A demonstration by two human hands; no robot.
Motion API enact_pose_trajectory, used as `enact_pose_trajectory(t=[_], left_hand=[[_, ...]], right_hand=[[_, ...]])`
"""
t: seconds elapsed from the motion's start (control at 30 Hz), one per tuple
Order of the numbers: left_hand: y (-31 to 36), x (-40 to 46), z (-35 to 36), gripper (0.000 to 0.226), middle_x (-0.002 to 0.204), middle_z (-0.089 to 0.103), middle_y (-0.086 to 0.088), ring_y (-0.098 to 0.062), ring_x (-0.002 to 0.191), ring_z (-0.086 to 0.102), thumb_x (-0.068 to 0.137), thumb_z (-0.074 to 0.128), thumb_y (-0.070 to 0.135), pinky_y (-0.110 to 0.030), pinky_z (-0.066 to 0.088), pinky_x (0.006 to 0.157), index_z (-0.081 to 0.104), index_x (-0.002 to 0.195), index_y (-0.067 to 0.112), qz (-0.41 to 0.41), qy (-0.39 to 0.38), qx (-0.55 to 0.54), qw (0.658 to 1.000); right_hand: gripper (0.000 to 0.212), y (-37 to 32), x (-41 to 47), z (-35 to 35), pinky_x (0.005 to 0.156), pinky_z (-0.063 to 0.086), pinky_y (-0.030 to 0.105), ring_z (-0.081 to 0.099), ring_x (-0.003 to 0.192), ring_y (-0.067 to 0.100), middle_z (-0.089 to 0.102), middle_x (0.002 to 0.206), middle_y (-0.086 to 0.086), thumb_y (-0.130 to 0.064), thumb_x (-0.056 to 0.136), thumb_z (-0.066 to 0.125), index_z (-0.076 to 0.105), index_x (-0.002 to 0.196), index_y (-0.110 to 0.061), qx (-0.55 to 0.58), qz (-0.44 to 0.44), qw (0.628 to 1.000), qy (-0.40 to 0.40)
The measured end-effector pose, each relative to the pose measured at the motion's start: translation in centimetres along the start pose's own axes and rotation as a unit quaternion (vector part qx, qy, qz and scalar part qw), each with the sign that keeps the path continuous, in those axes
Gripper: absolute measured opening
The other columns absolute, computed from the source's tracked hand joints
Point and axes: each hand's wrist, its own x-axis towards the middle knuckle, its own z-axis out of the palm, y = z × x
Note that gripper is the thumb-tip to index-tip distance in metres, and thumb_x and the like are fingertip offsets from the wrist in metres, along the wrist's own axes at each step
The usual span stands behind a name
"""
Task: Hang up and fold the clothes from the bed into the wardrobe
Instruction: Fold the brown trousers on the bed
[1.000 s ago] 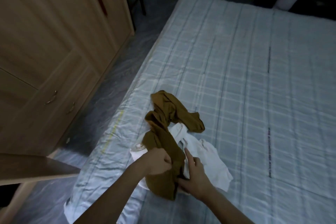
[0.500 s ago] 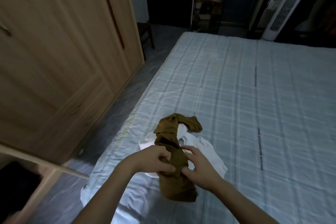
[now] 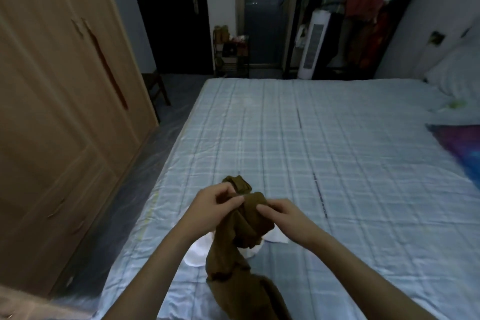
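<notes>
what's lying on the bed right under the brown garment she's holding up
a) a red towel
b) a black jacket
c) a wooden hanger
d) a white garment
d: a white garment shows on the bed on both sides of the brown garment, which the left hand and right hand grip from either side.

Nothing legible is showing anywhere. Short dark lines of print are running along the checked sheet of the bed [image 3: 337, 153], one far up the sheet and one nearer the hands, but the letters are too small and blurred to read.
</notes>
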Motion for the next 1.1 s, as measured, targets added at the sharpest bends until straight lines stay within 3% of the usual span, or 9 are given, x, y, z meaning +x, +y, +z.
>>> enact_pose_trajectory(t=[0.13,0.3,0.4,0.5,0.57,0.73,0.8,0.93,1.1], left_hand=[[1.6,-0.9,1.2,0.029,0.081,0.073,0.000,-0.014,0.081,0.070,0.079,0.078,0.041,-0.038,0.054,0.079,0.062,0.087,0.018,-0.036,-0.033,-0.024,0.999],[5.8,-1.1,3.0,0.065,0.097,0.072,0.003,-0.004,0.083,0.069,0.072,0.079,0.052,-0.017,0.050,0.066,0.044,0.123,0.034,-0.055,-0.131,0.033,0.989],[7.9,-0.6,3.2,0.042,0.097,0.071,0.009,-0.001,0.087,0.068,0.080,0.075,0.046,-0.025,0.054,0.077,0.060,0.118,0.037,0.029,-0.168,0.063,0.983],[10.0,0.5,2.3,0.019,0.089,0.071,0.002,-0.013,0.088,0.067,0.083,0.075,0.036,-0.042,0.054,0.085,0.070,0.097,0.024,0.087,-0.134,0.058,0.985],[11.9,1.1,2.2,0.011,0.085,0.069,0.000,-0.012,0.085,0.066,0.085,0.074,0.027,-0.035,0.053,0.080,0.069,0.091,0.019,0.118,-0.121,0.052,0.984],[17.3,3.3,3.4,0.007,0.085,0.069,0.014,0.001,0.082,0.064,0.088,0.070,0.026,-0.011,0.047,0.066,0.067,0.094,0.024,0.176,-0.044,0.070,0.981],[18.8,5.1,3.9,0.005,0.081,0.068,0.015,0.005,0.079,0.062,0.088,0.070,0.029,-0.009,0.042,0.063,0.066,0.090,0.028,0.185,0.002,0.104,0.977],[20.1,9.3,5.9,0.011,0.083,0.067,0.006,-0.001,0.075,0.061,0.090,0.067,0.033,-0.020,0.044,0.064,0.065,0.088,0.022,0.167,0.070,0.136,0.974],[20.8,14.6,7.2,0.016,0.084,0.064,0.003,-0.009,0.080,0.060,0.092,0.064,0.034,-0.023,0.042,0.062,0.060,0.084,0.021,0.126,0.161,0.125,0.971]], right_hand=[[0.026,-2.0,-2.1,-1.7,0.062,0.046,0.032,0.058,0.063,0.010,0.062,0.065,-0.005,-0.032,0.095,0.059,0.065,0.072,-0.021,-0.126,-0.043,0.989,0.066],[0.028,-5.4,-5.0,-3.0,0.059,0.042,0.032,0.053,0.059,0.014,0.059,0.060,-0.001,-0.034,0.092,0.063,0.065,0.065,-0.027,-0.143,-0.087,0.982,0.084],[0.029,-7.0,-6.6,-3.9,0.058,0.041,0.036,0.052,0.059,0.019,0.058,0.063,0.003,-0.042,0.092,0.059,0.066,0.072,-0.021,-0.112,-0.099,0.986,0.078],[0.028,-7.0,-7.7,-5.7,0.061,0.044,0.031,0.055,0.070,0.015,0.058,0.074,0.002,-0.040,0.087,0.063,0.048,0.090,-0.017,0.040,-0.093,0.993,0.062],[0.035,-6.6,-8.1,-7.1,0.066,0.049,0.031,0.061,0.077,0.019,0.063,0.084,0.005,-0.033,0.083,0.068,0.044,0.100,-0.014,0.085,-0.070,0.993,0.030],[0.042,-3.7,-7.2,-10.0,0.092,0.054,0.046,0.069,0.100,0.018,0.072,0.106,0.003,-0.041,0.074,0.077,0.069,0.110,-0.020,-0.123,-0.009,0.992,-0.025],[0.032,-2.7,-7.1,-12.5,0.090,0.054,0.042,0.069,0.094,0.013,0.073,0.101,0.002,-0.041,0.082,0.072,0.071,0.104,-0.017,-0.142,0.006,0.990,0.013],[0.011,-3.9,-7.9,-20.6,0.067,0.050,0.019,0.064,0.075,0.001,0.068,0.081,-0.010,-0.040,0.087,0.068,0.067,0.082,-0.030,-0.286,0.009,0.951,0.114],[0.012,-5.9,-9.0,-31.2,0.065,0.046,0.022,0.061,0.075,0.003,0.065,0.081,-0.011,-0.039,0.087,0.068,0.063,0.079,-0.032,-0.430,0.072,0.896,0.081]])
